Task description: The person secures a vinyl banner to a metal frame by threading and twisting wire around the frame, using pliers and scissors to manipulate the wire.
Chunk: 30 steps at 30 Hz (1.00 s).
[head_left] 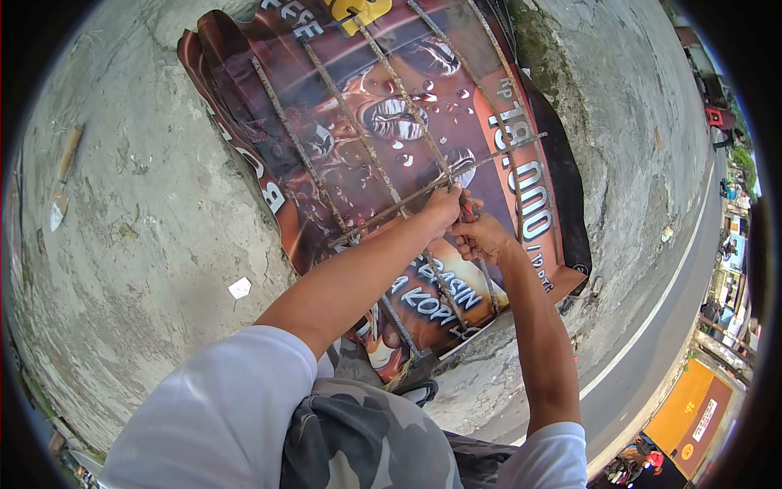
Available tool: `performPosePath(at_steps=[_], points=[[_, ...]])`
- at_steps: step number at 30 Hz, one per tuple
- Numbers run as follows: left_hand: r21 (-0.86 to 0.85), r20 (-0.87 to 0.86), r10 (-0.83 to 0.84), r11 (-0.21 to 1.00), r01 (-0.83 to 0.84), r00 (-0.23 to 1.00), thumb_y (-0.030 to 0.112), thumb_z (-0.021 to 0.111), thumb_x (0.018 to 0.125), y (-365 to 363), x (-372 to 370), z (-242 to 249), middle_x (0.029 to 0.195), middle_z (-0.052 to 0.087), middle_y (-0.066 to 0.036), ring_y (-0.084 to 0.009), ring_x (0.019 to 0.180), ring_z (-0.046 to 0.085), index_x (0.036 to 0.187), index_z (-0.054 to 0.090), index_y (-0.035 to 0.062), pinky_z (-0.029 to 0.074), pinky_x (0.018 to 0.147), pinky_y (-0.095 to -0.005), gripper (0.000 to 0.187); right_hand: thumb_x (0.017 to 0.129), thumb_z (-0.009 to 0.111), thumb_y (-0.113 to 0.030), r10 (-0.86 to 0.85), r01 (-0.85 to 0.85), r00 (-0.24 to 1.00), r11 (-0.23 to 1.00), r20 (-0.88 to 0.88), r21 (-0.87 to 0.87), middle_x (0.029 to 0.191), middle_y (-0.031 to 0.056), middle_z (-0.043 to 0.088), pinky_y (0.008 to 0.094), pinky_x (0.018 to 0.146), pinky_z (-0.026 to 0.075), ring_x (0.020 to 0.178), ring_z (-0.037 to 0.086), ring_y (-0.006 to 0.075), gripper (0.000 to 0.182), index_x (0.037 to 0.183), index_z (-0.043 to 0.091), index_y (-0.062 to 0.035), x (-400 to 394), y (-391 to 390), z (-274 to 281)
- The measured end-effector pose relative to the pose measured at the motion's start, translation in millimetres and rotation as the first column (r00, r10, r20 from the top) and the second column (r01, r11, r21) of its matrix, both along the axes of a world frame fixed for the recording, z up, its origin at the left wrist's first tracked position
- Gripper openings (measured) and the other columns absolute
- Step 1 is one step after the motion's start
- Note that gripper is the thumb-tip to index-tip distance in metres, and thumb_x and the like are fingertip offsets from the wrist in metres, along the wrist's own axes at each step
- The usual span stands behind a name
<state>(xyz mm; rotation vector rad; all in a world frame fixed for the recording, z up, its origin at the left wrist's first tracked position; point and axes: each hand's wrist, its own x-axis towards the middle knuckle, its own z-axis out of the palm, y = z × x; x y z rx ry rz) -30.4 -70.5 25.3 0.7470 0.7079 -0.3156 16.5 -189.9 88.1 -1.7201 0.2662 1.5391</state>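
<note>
My left hand [444,209] is closed at a crossing of the rusty steel rods [391,77]; what its fingers grip is hidden. Close beside it, my right hand [482,238] has its fingers curled around a small tool with an orange-red handle [468,212], which looks like pliers. Its jaws are hidden between the hands. The rods run lengthwise in a row, with a cross rod [497,155] lying over them. Under the rods spreads a large printed banner [366,163] with coffee pictures and lettering, crumpled along its left edge.
A trowel [63,175] with a wooden handle lies on the cracked concrete [163,204] at left. A white scrap [239,288] lies nearer. To the right are a road [660,326] with a white line, and an orange sign [688,411]. My knee in camouflage trousers [366,436] is below.
</note>
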Motion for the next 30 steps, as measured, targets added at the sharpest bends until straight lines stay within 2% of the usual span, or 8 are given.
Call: performPosePath(at_steps=[5, 8, 11, 14, 17, 20, 26, 30], points=[[0.115, -0.144, -0.117, 0.984, 0.134, 0.983, 0.046, 0.033, 0.108, -12.5, 3.4, -22.3, 0.090, 0.068, -0.004, -0.0154, 0.072, 0.062, 0.097, 0.058, 0.0092, 0.053, 0.064, -0.0350, 0.046, 0.087, 0.071, -0.017, 0.445, -0.299, 0.813, 0.872, 0.376, -0.387, 0.076, 0.0126, 0.067, 0.0380, 0.054, 0.055, 0.064, 0.068, 0.0219, 0.019, 0.082, 0.061, -0.0024, -1.2, 15.7, 18.6], [0.018, -0.074, 0.055, 0.998, -0.054, 0.996, 0.048, 0.034, 0.108, -16.0, -4.0, -11.1, 0.084, 0.065, -0.001, -0.0137, 0.076, 0.062, 0.090, 0.060, 0.0124, 0.051, 0.075, -0.0358, 0.047, 0.093, 0.061, -0.021, 0.810, -0.217, 0.139, 0.586, 0.569, -0.781, 0.087, 0.0199, 0.072, 0.0414, 0.064, 0.060, 0.077, 0.074, 0.0306, 0.022, 0.093, 0.064, 0.0017, -15.6, 3.5, -11.0], [-0.116, -0.110, 0.037, 0.992, -0.050, 0.993, 0.046, 0.035, 0.108, -11.4, -6.8, -7.5, 0.085, 0.065, 0.000, -0.0121, 0.082, 0.061, 0.096, 0.061, 0.0123, 0.048, 0.084, -0.0359, 0.044, 0.097, 0.053, -0.020, 0.856, -0.147, 0.182, 0.511, 0.484, -0.847, 0.096, 0.0254, 0.072, 0.0452, 0.077, 0.059, 0.089, 0.073, 0.0372, 0.027, 0.097, 0.065, 0.0047, -24.9, 23.9, 10.0], [-0.165, -0.064, 0.132, 0.976, -0.141, 0.989, 0.043, 0.039, 0.108, -8.9, -8.3, 9.5, 0.088, 0.066, 0.000, -0.0116, 0.082, 0.061, 0.103, 0.061, 0.0119, 0.048, 0.080, -0.0319, 0.039, 0.093, 0.060, -0.020, 0.843, -0.278, 0.197, 0.538, 0.501, -0.796, 0.084, 0.0194, 0.071, 0.0456, 0.076, 0.058, 0.084, 0.073, 0.0334, 0.025, 0.100, 0.064, 0.0036, -26.5, 17.2, 2.9], [-0.040, -0.012, 0.065, 0.997, -0.065, 0.998, 0.036, 0.043, 0.108, -16.2, -13.1, -8.6, 0.096, 0.067, -0.001, -0.0113, 0.085, 0.061, 0.109, 0.061, 0.0100, 0.047, 0.080, -0.0293, 0.032, 0.094, 0.060, -0.019, 0.499, -0.337, 0.757, 0.851, 0.422, -0.402, 0.095, 0.0147, 0.070, 0.0416, 0.082, 0.056, 0.087, 0.071, 0.0270, 0.031, 0.119, 0.059, -0.0003, -3.2, -2.5, -4.6], [0.145, 0.045, -0.008, 0.989, 0.001, 0.999, 0.026, 0.048, 0.106, -19.8, -15.9, -31.8, 0.104, 0.068, -0.002, -0.0110, 0.087, 0.061, 0.117, 0.061, 0.0063, 0.048, 0.077, -0.0279, 0.026, 0.095, 0.060, -0.017, 0.134, -0.102, 0.965, 0.983, 0.223, -0.150, 0.112, 0.0113, 0.065, 0.0396, 0.090, 0.051, 0.098, 0.066, 0.0212, 0.052, 0.142, 0.043, -0.0053, -4.9, -8.6, 21.8], [0.273, 0.030, 0.038, 0.961, -0.045, 0.999, 0.015, 0.055, 0.102, -5.7, -24.6, -3.2, 0.112, 0.068, -0.005, -0.0125, 0.097, 0.063, 0.132, 0.056, 0.0017, 0.047, 0.079, -0.0279, 0.033, 0.094, 0.060, -0.016, 0.132, -0.130, 0.989, 0.991, 0.070, -0.039, 0.130, 0.0136, 0.060, 0.0435, 0.097, 0.047, 0.115, 0.060, 0.0222, 0.073, 0.156, 0.021, -0.0073, 8.4, -36.8, 29.7], [0.228, 0.013, 0.046, 0.973, -0.048, 0.999, 0.014, 0.052, 0.103, 4.4, -30.1, 3.2, 0.124, 0.065, -0.010, -0.0185, 0.112, 0.062, 0.135, 0.053, -0.0003, 0.048, 0.092, -0.0318, 0.035, 0.095, 0.060, -0.014, 0.425, -0.425, 0.900, 0.905, 0.102, -0.026, 0.133, 0.0126, 0.060, 0.0415, 0.101, 0.046, 0.122, 0.057, 0.0233, 0.066, 0.153, 0.029, -0.0073, 23.5, -91.2, 30.9]])
